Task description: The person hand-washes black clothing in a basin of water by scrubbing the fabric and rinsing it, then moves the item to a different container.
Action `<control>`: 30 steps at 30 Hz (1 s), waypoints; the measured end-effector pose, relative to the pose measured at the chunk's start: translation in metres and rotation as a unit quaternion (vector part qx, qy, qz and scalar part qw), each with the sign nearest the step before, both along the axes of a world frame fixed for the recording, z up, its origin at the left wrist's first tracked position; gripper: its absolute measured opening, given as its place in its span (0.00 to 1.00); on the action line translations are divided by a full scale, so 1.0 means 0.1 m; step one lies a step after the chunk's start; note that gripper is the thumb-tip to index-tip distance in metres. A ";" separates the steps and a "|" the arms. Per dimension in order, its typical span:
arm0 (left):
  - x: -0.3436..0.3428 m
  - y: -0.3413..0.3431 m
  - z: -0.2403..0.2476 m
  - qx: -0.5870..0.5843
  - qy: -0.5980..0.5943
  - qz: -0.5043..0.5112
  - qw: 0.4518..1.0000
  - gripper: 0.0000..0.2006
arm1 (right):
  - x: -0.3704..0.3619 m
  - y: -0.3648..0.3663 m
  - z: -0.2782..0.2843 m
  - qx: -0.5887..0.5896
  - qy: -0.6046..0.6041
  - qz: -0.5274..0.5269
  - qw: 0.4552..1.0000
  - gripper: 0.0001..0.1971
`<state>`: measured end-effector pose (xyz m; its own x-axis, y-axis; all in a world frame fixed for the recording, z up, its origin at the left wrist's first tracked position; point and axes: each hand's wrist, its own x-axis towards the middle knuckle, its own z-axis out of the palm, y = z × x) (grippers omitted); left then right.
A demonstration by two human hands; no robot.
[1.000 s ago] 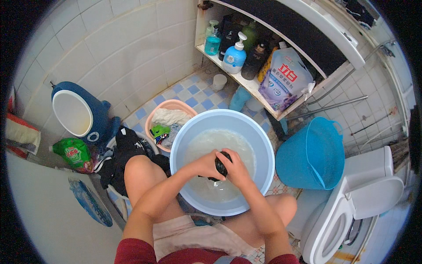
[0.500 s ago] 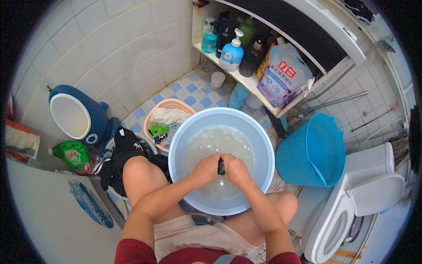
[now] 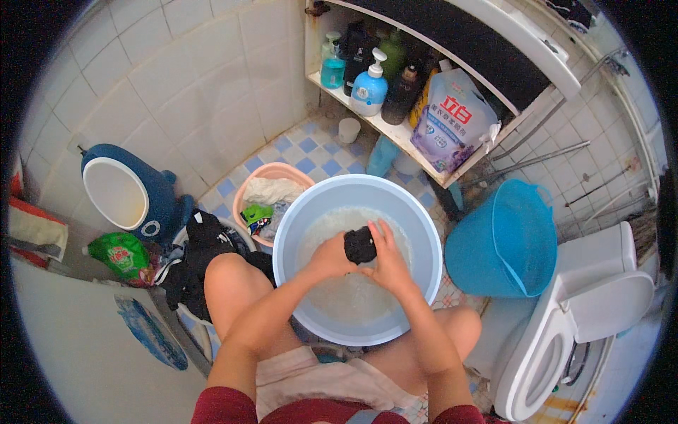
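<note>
Black bundle: Half a second on, the black cloth bundle shows as a rounded wad where only a narrow dark strip had poked out, and the hands around it have loosened from a tight clasp.
Hands: The left hand curls around the bundle's left side; the right hand cups the other side, its fingers straighter, the thumbs close together below. Both are grasping the wad.
Basin: The bundle is held above cloudy water inside the pale blue basin, between the person's knees.
Feel: Soft and limp, by my reckoning, with no stiffness to fight; likely sodden, so heavier than its size suggests and slick with suds, yet hardly fragile.
Hold: Best taken from opposite sides with full palms, as fingertips alone might let wet folds slide out.
Pouch: On the shelf, a white-and-lavender pouch carries bold red characters above smaller dark lettering.
Pump bottle: Beside it in the row, a blue pump bottle wears a pale mark too small to make out from here.
Green packet: Near the wall at left, a green packet bears a reddish emblem, its details blurred.
</note>
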<state>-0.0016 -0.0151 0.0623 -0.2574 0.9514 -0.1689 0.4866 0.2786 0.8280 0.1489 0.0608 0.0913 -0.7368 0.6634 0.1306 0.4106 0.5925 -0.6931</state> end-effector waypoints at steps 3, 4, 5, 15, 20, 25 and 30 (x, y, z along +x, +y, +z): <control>-0.15 0.02 0.10 -0.020 -0.129 -0.052 0.990 0.28 | 0.04 0.04 -0.06 0.153 -0.010 0.090 0.984 0.40; -0.18 0.03 0.15 -0.060 -0.169 -0.105 0.978 0.29 | 0.04 0.02 -0.09 0.154 -0.010 0.090 0.984 0.40; -0.16 -0.01 0.37 -0.155 -0.203 -0.109 0.960 0.33 | 0.04 -0.03 -0.12 0.137 -0.008 0.100 0.985 0.39; 0.05 -0.11 -0.01 -0.070 -0.033 -0.115 0.990 0.30 | -0.01 -0.06 -0.23 0.050 -0.073 0.097 0.991 0.27; 0.17 -0.14 0.00 -0.089 -0.001 -0.060 0.994 0.23 | 0.02 -0.01 -0.31 0.053 -0.106 0.094 0.988 0.23; 0.24 -0.17 -0.18 -0.023 0.023 -0.035 0.999 0.21 | 0.01 -0.02 -0.18 0.053 -0.148 0.074 0.985 0.15; 0.31 -0.12 -0.18 0.027 0.039 -0.020 0.999 0.20 | -0.01 0.05 -0.16 0.052 -0.215 0.035 0.975 0.14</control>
